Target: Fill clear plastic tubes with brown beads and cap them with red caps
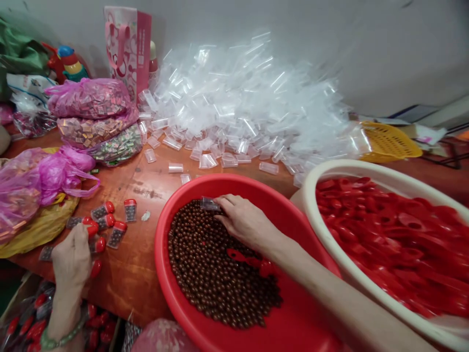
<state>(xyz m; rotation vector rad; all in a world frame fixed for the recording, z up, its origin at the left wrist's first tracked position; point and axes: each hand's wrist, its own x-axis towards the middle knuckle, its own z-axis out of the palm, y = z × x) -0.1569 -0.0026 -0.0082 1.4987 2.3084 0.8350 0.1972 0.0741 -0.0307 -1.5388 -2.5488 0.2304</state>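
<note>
My right hand reaches over the red basin and pinches a small clear plastic container at the top of the brown beads. A red piece lies on the beads below that hand. At the left, my left hand is closed, its fingertips against a red cap among the filled containers; whether it grips that one is hard to make out. Several filled containers with red caps, such as this one, lie on the table just right of the hand.
A big heap of clear containers stands by the wall. The white basin at the right holds red parts. Bags of small packets and a yellow basket are also there. A box of capped containers sits below left.
</note>
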